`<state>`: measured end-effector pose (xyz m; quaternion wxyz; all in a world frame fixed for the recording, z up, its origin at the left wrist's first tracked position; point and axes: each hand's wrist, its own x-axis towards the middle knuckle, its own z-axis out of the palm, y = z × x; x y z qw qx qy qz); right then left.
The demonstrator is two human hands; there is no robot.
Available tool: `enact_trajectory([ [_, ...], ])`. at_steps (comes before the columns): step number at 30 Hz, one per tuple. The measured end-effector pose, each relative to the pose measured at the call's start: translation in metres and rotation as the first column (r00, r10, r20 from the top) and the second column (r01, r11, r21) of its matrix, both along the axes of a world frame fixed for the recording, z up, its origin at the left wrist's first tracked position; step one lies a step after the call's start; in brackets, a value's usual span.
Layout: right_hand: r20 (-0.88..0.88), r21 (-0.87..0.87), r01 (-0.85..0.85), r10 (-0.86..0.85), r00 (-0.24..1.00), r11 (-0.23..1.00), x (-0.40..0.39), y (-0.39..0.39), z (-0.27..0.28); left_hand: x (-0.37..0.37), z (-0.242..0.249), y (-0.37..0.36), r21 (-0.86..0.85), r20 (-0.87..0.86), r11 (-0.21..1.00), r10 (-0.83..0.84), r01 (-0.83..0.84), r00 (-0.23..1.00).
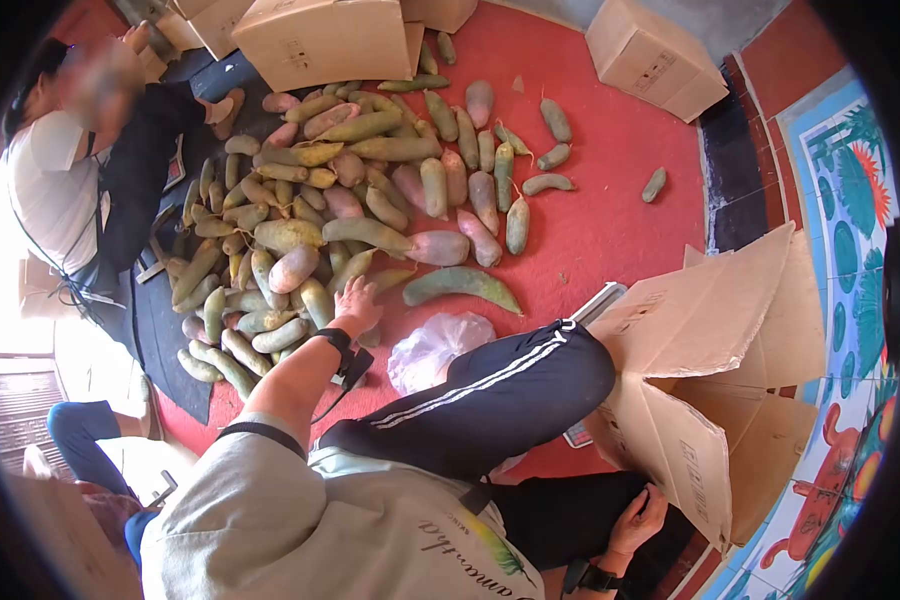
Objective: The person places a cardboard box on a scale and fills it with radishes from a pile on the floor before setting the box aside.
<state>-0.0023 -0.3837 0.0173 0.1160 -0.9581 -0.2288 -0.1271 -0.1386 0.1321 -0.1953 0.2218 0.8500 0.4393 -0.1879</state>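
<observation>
Left hand (355,305): open, over gourd (317,302) lying lengthwise away from it. Right hand (638,522): loosely curled, empty, beside the cardboard box (690,460).

Red floor (610,230) under heaped radishes (350,200), cardboard boxes (655,60), plastic bag (435,345)

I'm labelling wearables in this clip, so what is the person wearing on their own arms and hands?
Both hands are bare, with no gloves. The left hand has a black strap around the wrist, with a small black piece hanging under it. The right hand has a black band with a watch-like face at the wrist. Short pale grey sleeves leave the forearms uncovered, and a thin dark strap crosses the left upper arm.
</observation>
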Motion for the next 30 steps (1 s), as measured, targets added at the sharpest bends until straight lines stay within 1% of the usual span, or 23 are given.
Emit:
enact_trajectory([
  [1,-0.020,-0.002,0.012,-0.012,1.000,1.000,-0.001,-0.001,0.000,-0.004,-0.003,0.000,-0.004,-0.006,1.000,0.002,-0.002,1.000],
  [3,-0.048,-0.004,0.017,-0.018,0.999,1.000,-0.001,-0.002,-0.001,-0.013,-0.005,0.003,0.107,0.069,0.993,-0.046,0.039,0.997],
  [4,-0.035,0.003,0.005,-0.004,0.999,1.000,-0.001,-0.002,-0.001,-0.018,-0.004,0.005,0.105,0.063,0.994,-0.040,0.033,0.997],
  [6,-0.025,0.007,-0.012,0.012,1.000,1.000,0.001,-0.002,-0.001,-0.024,0.005,0.007,0.243,0.068,0.969,-0.060,0.041,0.996],
  [7,-0.022,0.005,-0.012,0.012,1.000,1.000,0.001,-0.002,-0.001,-0.028,0.008,0.009,0.241,0.065,0.970,-0.057,0.040,0.996],
  [9,-0.020,0.005,-0.012,0.012,1.000,1.000,0.001,-0.001,-0.002,-0.037,0.011,0.018,0.412,0.078,0.911,-0.058,0.020,0.995],
  [10,-0.024,0.000,-0.010,0.010,1.000,1.000,0.001,-0.002,-0.002,-0.044,0.007,0.025,0.468,0.151,0.884,-0.072,-0.007,0.986],
  [11,-0.027,-0.005,-0.009,0.009,1.000,1.000,0.001,-0.002,-0.002,-0.046,0.011,0.029,0.468,0.149,0.884,-0.071,-0.008,0.986],
  [13,-0.021,-0.011,-0.011,0.011,1.000,1.000,0.001,-0.003,-0.002,-0.050,0.022,0.038,0.498,0.202,0.866,-0.063,-0.048,0.977],
  [15,-0.015,-0.014,-0.012,0.012,1.000,1.000,0.001,-0.005,-0.004,-0.053,0.022,0.049,0.494,0.224,0.866,-0.044,-0.075,0.974],
  [17,-0.016,-0.013,-0.016,0.016,1.000,1.000,0.002,-0.006,-0.005,-0.053,0.024,0.054,0.456,0.247,0.875,0.053,-0.164,0.968],
  [18,-0.014,-0.012,-0.016,0.016,1.000,1.000,0.002,-0.005,-0.004,-0.055,0.020,0.058,0.454,0.201,0.877,0.074,-0.160,0.977],
  [19,-0.014,-0.025,-0.015,0.015,1.000,1.000,0.001,-0.004,-0.003,-0.055,0.017,0.060,0.454,0.203,0.876,0.074,-0.161,0.976],
  [21,-0.012,-0.037,-0.014,0.014,1.000,0.999,0.001,-0.001,-0.001,-0.054,0.014,0.062,0.438,0.197,0.876,0.124,-0.201,0.972],
  [23,-0.012,-0.047,-0.010,0.010,1.000,0.999,0.001,-0.001,-0.001,-0.052,0.014,0.062,0.454,0.192,0.869,0.121,-0.197,0.974],
  [25,-0.019,-0.050,-0.009,0.008,1.000,0.999,0.001,-0.001,0.000,-0.049,0.019,0.062,0.470,0.184,0.862,0.118,-0.193,0.976],
  [28,-0.019,-0.057,-0.009,0.008,1.000,0.998,0.001,0.000,-0.001,-0.042,0.035,0.068,0.440,0.158,0.879,0.125,-0.183,0.980],
  [30,-0.014,-0.065,-0.009,0.009,1.000,0.998,0.001,0.000,-0.001,-0.038,0.039,0.076,0.406,0.064,0.896,0.169,-0.180,0.984],
])
